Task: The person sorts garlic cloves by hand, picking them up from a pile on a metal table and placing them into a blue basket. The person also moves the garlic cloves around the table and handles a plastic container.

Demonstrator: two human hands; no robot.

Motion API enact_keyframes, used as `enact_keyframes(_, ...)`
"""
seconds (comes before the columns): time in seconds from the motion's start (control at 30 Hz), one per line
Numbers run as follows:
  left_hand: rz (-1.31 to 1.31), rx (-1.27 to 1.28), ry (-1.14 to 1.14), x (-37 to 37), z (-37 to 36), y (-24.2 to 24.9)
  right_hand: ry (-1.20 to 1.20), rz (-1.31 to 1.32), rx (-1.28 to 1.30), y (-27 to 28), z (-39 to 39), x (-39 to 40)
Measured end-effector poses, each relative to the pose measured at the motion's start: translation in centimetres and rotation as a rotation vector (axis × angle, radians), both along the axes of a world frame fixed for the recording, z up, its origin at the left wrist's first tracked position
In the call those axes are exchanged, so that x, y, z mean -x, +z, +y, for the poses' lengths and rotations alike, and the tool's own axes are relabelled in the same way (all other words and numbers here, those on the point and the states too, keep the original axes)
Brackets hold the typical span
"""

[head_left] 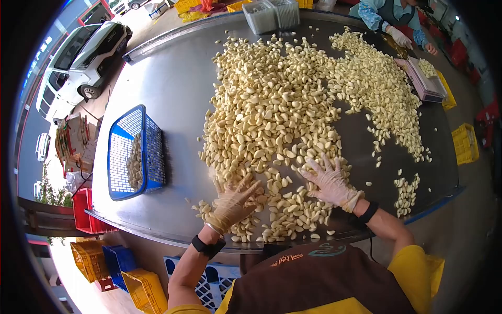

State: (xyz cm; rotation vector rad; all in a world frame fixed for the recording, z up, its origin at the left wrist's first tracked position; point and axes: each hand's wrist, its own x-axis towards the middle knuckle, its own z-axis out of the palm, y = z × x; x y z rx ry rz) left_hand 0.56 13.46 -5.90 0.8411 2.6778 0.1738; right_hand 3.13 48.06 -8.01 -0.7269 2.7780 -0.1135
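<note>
A broad heap of peeled garlic cloves (261,99) covers the middle of the metal table (178,83) and thins out toward my side. My left hand (234,205), in a thin pale glove, rests among the cloves at the heap's near left edge with its fingers spread. On the near right edge, my right hand (333,186) wears a similar glove and lies over the cloves, fingers stretched out and apart. Loose cloves lie between both hands. Neither hand has its fingers closed round anything.
A blue plastic basket (155,157) holding darker cloves stands on the left. Another garlic heap (374,78) spreads on the right beside a scale (422,83). A co-worker's gloved hand (400,37) is at the far right. Clear plastic tubs (261,20) stand at the back.
</note>
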Motion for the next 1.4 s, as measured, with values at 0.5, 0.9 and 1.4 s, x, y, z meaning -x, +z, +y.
enact_keyframes(0.5, -0.085, -0.040, 0.770, -9.0, -6.6, -0.4, 0.383, 0.072, 0.167, 6.3, -5.2, -2.8)
enact_keyframes(0.9, 0.225, -0.339, 0.286, -8.3, -0.4, 1.2, 0.026, 0.382, 0.270, -1.0, -4.4, 10.3)
enact_keyframes(1.4, -1.489, -1.855, 0.932, -8.1, 0.3, -2.4, 0.201, 0.157, 0.506, 3.1, -12.3, 3.9)
